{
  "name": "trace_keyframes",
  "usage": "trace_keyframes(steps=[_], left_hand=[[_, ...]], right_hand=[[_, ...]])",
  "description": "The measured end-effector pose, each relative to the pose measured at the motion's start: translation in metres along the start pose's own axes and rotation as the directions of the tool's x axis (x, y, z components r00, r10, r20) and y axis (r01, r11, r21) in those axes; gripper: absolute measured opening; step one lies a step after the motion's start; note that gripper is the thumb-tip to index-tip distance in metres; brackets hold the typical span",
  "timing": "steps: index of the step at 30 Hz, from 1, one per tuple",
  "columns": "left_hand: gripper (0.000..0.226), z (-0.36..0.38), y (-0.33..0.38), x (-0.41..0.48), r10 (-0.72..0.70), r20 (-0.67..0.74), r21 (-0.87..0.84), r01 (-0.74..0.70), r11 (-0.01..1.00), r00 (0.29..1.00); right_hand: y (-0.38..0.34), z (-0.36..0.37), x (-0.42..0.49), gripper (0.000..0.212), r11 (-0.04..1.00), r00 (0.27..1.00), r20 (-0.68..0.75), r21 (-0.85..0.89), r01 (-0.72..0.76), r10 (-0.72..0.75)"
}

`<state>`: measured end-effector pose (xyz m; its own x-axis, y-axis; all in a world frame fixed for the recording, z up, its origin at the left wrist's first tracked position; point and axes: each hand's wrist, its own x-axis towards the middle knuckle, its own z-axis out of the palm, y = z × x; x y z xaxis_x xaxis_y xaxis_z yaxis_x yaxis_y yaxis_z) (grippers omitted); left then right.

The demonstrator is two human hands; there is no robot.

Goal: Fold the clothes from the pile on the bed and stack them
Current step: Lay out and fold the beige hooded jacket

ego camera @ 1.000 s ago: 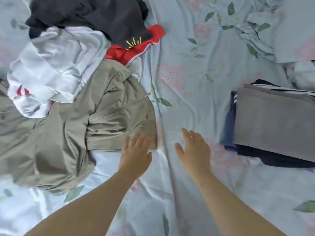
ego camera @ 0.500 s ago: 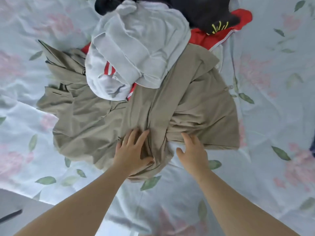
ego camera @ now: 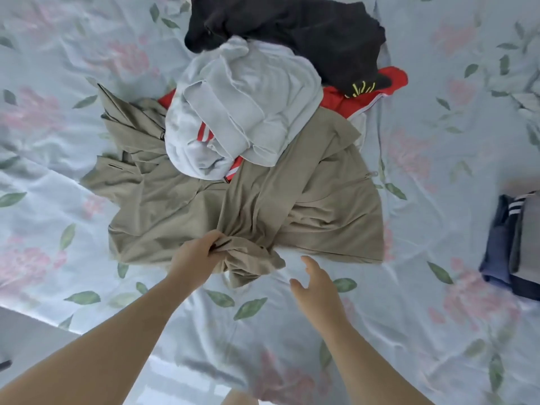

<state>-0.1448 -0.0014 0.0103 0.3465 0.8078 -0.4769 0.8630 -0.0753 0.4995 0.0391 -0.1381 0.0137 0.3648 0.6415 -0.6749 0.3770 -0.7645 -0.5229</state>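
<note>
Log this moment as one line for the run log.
left hand: grips khaki garment | right hand: open, near its hem | white garment: lies on khaki garment | folded stack: right edge

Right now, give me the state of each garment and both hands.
khaki garment: unfolded, bunched where gripped.
white garment: crumpled, lying on the khaki garment.
dark garment: crumpled, at pile's far end.
red garment: mostly buried.
folded stack: folded, at right edge.
left hand: grips khaki garment's near edge.
right hand: open, holding nothing.
</note>
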Motion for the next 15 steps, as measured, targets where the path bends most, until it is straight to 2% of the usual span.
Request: trace_keyframes(steps=[2,5,8,10,13,15], left_hand=[[0.018,-0.021,0.027,-0.009,-0.032,-0.028,-0.156,0.027,0.987,0.999],[0.024,-0.051,0.081,-0.033,-0.002,-0.106,-0.325,-0.032,0.945,0.994],[0.020,-0.070,0.140,-0.063,0.059,-0.126,-0.440,-0.109,0.891,0.990],[0.022,-0.078,0.173,-0.084,0.130,-0.115,-0.455,-0.169,0.874,0.985],[0.028,-0.085,0.215,-0.111,0.203,-0.127,-0.498,-0.239,0.833,0.971],[0.027,-0.086,0.237,-0.125,0.236,-0.149,-0.546,-0.279,0.790,0.960]], right_hand=[[-0.011,-0.017,-0.017,0.058,0.996,0.999,0.004,0.080,0.044,-0.044],[-0.034,-0.050,-0.048,0.064,0.964,0.990,-0.022,0.226,0.143,-0.142],[-0.059,-0.092,-0.083,0.070,0.858,0.954,-0.097,0.420,0.296,-0.282],[-0.066,-0.120,-0.101,0.067,0.762,0.932,-0.193,0.537,0.362,-0.306],[-0.067,-0.160,-0.129,0.047,0.702,0.906,-0.253,0.572,0.424,-0.340],[-0.065,-0.185,-0.148,0.028,0.716,0.902,-0.278,0.549,0.432,-0.332]])
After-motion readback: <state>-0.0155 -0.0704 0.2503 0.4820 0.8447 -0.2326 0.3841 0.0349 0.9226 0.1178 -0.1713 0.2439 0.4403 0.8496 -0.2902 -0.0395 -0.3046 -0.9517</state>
